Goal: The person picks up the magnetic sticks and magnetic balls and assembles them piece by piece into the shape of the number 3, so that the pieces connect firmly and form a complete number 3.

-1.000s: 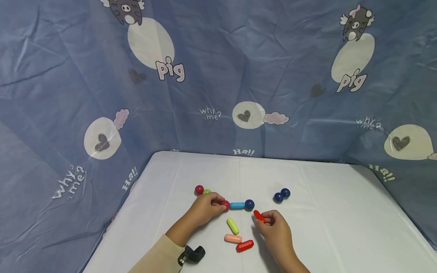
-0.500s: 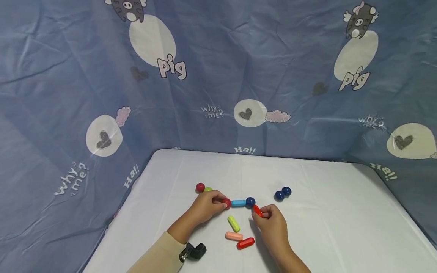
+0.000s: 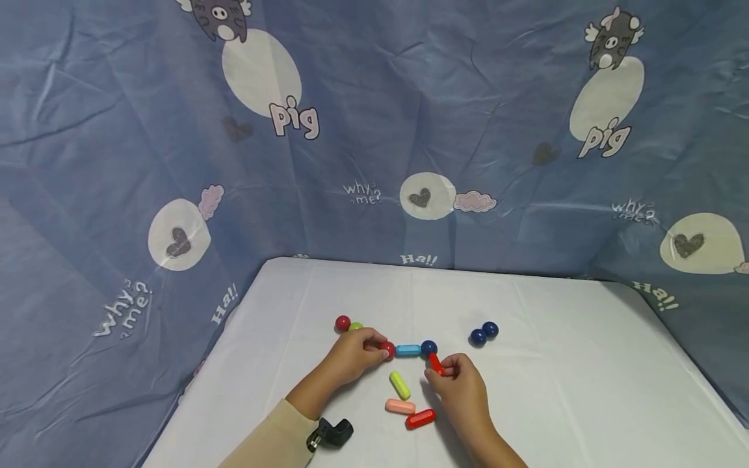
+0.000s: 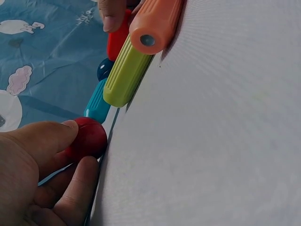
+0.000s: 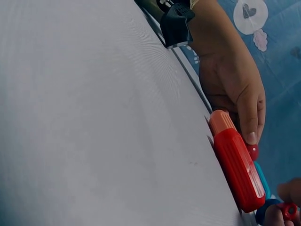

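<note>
A row of toy building pieces lies on the white tabletop (image 3: 556,370): a red ball (image 3: 389,351), a light blue rod (image 3: 407,350) and a dark blue ball (image 3: 429,348). My left hand (image 3: 349,357) holds the red ball at the row's left end, thumb and fingers about it in the left wrist view. Between thumb and fingers, my right hand (image 3: 466,392) pinches a red rod (image 3: 434,362). That rod slants toward me, its far end right at the dark blue ball. In the right wrist view, the red rod's near end (image 5: 289,211) shows between the fingers.
Nearer me lie a yellow-green rod (image 3: 400,385), a peach rod (image 3: 400,407) and another red rod (image 3: 420,419). Two dark blue balls (image 3: 478,337) sit at the right. Behind my left hand are another red ball (image 3: 342,323) and a partly hidden green piece (image 3: 355,326).
My right hand has moved left with the red rod, bringing its end from a gap beside the dark blue ball right up to it. The left hand keeps its hold on the red ball.
</note>
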### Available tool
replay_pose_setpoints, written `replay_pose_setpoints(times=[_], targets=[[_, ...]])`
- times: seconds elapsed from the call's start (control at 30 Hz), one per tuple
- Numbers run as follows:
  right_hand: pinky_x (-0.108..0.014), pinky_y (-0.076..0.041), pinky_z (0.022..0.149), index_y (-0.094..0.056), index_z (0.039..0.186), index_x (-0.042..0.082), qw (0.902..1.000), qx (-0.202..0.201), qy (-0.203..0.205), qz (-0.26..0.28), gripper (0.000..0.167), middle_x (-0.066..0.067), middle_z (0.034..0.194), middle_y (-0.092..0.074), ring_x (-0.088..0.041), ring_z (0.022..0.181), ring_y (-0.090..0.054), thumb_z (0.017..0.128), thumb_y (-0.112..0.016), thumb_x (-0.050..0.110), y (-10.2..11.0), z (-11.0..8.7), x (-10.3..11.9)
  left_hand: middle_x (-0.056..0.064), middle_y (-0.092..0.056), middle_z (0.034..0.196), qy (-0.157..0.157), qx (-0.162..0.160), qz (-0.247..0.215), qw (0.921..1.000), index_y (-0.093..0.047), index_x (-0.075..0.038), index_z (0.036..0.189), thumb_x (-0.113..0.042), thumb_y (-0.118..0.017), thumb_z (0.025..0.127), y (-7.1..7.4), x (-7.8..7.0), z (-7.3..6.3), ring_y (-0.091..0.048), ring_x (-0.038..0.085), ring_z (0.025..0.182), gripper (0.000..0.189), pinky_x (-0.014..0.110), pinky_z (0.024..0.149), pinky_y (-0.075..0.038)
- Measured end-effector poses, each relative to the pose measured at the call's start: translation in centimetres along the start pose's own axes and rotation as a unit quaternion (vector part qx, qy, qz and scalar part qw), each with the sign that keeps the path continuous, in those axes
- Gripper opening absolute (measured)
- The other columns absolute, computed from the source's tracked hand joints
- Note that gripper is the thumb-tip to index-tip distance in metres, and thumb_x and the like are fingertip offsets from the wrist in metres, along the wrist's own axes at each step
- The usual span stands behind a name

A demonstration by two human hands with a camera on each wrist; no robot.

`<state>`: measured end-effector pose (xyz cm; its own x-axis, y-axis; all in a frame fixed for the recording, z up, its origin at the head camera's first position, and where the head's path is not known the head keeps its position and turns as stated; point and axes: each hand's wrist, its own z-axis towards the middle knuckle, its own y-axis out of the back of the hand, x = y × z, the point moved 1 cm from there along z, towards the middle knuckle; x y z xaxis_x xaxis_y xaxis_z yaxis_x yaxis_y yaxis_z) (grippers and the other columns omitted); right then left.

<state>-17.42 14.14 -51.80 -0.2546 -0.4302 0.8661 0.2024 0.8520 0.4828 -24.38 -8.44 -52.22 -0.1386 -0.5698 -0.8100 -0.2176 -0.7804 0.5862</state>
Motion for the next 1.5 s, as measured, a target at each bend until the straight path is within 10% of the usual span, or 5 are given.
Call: replay_pose_setpoints(times=[0.87, 1.5], targets=[[-0.025, -0.053, 0.067, -0.065, 0.113, 0.005, 0.9977, 0.032, 0.035, -0.049, 0.039, -0.004, 0.092, -0.063, -0.018, 0.083, -0.059, 0.082, -0.087, 0.015, 1.3, -0.1, -0.1, -0.002, -0.076, 0.104, -0.009, -0.004, 0.008, 0.9999, -0.077, -0.012, 0.115, -0.02, -0.081, 0.093, 0.0, -0.3, -0.1, -0.067, 0.009, 0.091, 0.024, 0.029, 0.083, -0.06], [-0.043, -0.055, 0.094, -0.067, 0.117, 0.002, 0.9896, -0.016, 0.11, -0.092, 0.035, -0.012, 0.107, -0.066, -0.024, 0.1, -0.066, 0.092, -0.08, 0.023, 7.0, 3.3, -0.3, -0.003, -0.075, 0.104, 0.002, -0.003, 0.012, 0.9999, -0.076, -0.014, 0.117, -0.021, -0.08, 0.094, -0.2, -0.4, 0.0, -0.068, 0.009, 0.091, 0.025, 0.027, 0.082, -0.06]])
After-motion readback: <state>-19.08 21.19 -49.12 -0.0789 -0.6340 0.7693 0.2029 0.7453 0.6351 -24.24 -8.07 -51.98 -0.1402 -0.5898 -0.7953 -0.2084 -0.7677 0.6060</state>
